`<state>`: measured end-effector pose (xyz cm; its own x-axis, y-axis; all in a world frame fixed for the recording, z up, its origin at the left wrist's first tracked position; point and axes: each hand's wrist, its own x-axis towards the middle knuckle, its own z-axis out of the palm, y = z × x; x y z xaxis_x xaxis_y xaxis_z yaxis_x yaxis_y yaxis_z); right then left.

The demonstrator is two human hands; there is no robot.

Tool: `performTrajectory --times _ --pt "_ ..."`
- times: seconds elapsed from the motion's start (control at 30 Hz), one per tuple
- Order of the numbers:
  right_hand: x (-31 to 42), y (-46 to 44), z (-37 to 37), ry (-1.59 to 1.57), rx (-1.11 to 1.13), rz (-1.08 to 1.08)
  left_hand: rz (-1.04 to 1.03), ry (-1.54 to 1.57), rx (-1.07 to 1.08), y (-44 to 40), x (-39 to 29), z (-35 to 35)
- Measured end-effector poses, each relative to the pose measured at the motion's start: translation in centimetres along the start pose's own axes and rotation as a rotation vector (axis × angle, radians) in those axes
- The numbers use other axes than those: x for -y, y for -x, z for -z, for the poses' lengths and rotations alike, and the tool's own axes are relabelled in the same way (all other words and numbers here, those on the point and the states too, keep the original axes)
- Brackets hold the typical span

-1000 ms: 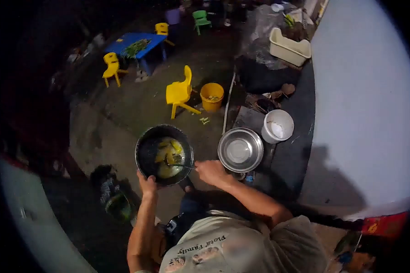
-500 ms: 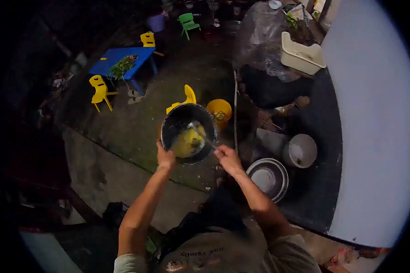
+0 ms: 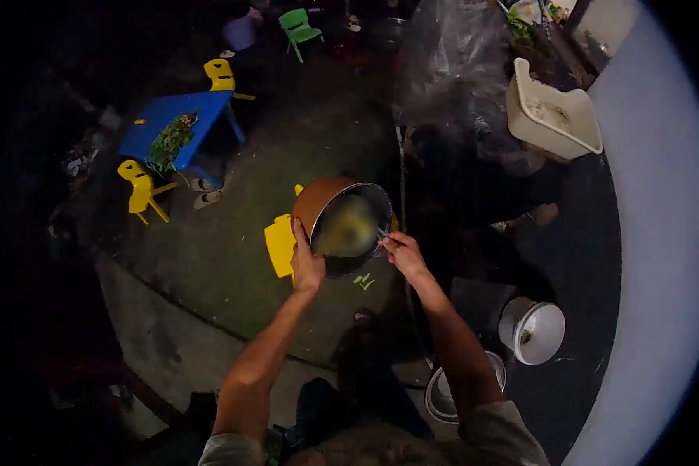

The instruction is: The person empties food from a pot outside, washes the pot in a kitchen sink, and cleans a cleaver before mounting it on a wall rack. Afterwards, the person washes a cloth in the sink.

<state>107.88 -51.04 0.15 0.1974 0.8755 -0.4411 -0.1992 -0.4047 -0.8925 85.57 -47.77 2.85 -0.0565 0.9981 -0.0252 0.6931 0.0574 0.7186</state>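
A round pot [image 3: 322,203], orange-brown outside and dark inside, is tilted so that its opening faces right. Blurred yellow food [image 3: 355,231] with liquid lies in it. My left hand [image 3: 308,264] grips the pot's left side, thumb near the rim. At the right rim, my right hand [image 3: 401,252] is closed on the handle of a metal utensil [image 3: 382,233], whose far end inside the pot is too blurred to make out. Behind the pot, a yellow chair [image 3: 279,247] shows in part.
At the left are a blue table [image 3: 159,116] with greens, yellow chairs [image 3: 136,190] and shoes [image 3: 207,198]. A white bucket [image 3: 537,332] and metal basin [image 3: 440,400] stand at lower right, a cream tub [image 3: 555,120] at upper right. A green chair [image 3: 299,29] is far off.
Both hands have carried the pot forward and to the right, and it has tipped to show its orange-brown outside. The view has shifted; the basin and bucket now appear lower.
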Motion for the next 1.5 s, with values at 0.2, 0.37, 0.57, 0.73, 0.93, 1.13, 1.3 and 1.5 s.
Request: performTrajectory --times 0.2,0.37,0.57,0.73,0.93,1.13,1.3,1.5 --pt "-13.7 -13.7 3.0 -0.451 0.070 0.303 -0.101 0.025 0.023 -7.2 -0.9 -4.9" --pt "-11.9 -14.6 3.3 0.287 -0.103 0.099 -0.304 -0.044 -0.042 -11.2 -0.3 -8.7" --pt "-12.7 -15.1 2.6 0.076 -0.207 0.039 -0.274 -0.082 0.012 -13.8 -0.2 -11.0" --pt "-12.5 -13.2 4.4 0.177 -0.142 -0.030 -0.373 -0.196 -0.021 -15.5 0.1 -12.0" --pt "-11.1 -11.9 3.5 0.042 -0.184 0.061 -0.448 -0.251 -0.009 -16.8 -1.5 -11.6" --pt "-9.5 -16.7 0.8 -0.256 -0.090 0.160 -0.592 -0.297 -0.043 -16.8 -1.6 -11.5" --pt "-11.0 -16.6 2.2 -0.107 -0.062 0.094 -0.682 -0.303 -0.075 -16.3 -1.9 -10.6" --pt "-12.4 -11.1 5.3 -0.030 -0.081 0.070 -0.742 -0.302 -0.120 -16.0 -2.6 -9.8"
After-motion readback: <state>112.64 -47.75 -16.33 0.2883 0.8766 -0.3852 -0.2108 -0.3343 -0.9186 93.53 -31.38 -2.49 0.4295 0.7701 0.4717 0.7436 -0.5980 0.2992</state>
